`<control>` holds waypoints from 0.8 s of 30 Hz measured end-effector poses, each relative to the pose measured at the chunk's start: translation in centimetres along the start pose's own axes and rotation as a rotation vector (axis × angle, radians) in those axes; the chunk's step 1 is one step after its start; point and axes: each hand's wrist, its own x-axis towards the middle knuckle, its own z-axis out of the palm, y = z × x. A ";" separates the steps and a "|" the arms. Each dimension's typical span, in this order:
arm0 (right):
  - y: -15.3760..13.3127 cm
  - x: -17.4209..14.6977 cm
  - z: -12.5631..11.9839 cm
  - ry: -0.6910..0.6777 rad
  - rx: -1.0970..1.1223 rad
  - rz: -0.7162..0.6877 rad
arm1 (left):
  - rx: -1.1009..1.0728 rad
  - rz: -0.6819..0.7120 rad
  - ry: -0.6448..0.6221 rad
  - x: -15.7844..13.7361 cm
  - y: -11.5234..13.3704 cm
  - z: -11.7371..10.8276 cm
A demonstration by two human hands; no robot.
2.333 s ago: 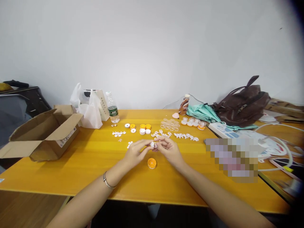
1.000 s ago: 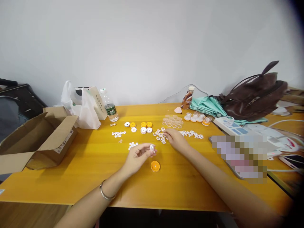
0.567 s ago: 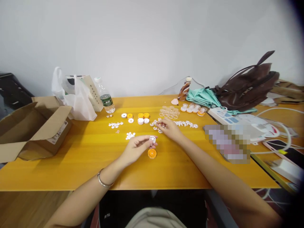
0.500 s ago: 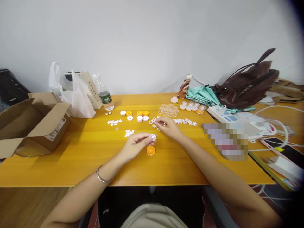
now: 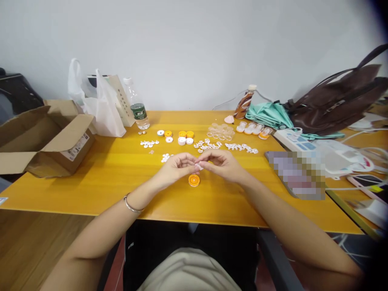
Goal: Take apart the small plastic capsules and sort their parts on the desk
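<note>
Between the fingertips of both hands is a small white plastic part, mostly hidden by the fingers. My left hand pinches it from the left, and my right hand closes on it from the right, so the two hands meet. Just below them on the table lies a round orange cup-like part with a pale rim. Beyond my right hand are scattered white cut-out pieces and a row of white curved pieces. Small white discs lie beside my left hand, partly covered by it.
Orange and white round parts sit farther back, near clear rings. A water bottle, a white bag and an open cardboard box stand left. A phone-like device, power strip and brown bag are right.
My right hand has come back from the white cut-out pieces to meet my left hand at the white part. The view has shifted slightly, with the table's front edge higher in the picture.
</note>
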 end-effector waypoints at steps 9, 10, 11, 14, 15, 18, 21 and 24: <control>0.1 -0.3 0.6 0.069 0.072 -0.055 | 0.221 0.035 -0.072 0.0 0.9 -0.2; 0.1 -0.3 0.7 0.057 0.079 -0.036 | 0.249 0.049 -0.073 -0.1 0.8 -0.2; 0.1 -0.3 0.8 0.045 0.080 -0.021 | 0.273 0.059 -0.072 -0.1 0.7 -0.2; 0.1 -0.5 1.1 0.028 0.070 -0.016 | 0.324 0.077 -0.058 -0.2 0.4 -0.2; 0.1 -0.5 1.2 0.035 0.064 -0.022 | 0.337 0.078 -0.054 -0.2 0.3 -0.1; 0.2 -0.6 1.4 0.079 0.032 -0.024 | 0.366 0.078 -0.020 -0.3 0.2 0.1; 0.3 -0.6 1.6 0.127 -0.012 -0.010 | 0.358 0.064 0.026 -0.4 0.2 0.3; 0.4 -0.6 1.7 0.147 -0.013 0.002 | 0.312 0.031 0.043 -0.3 0.2 0.4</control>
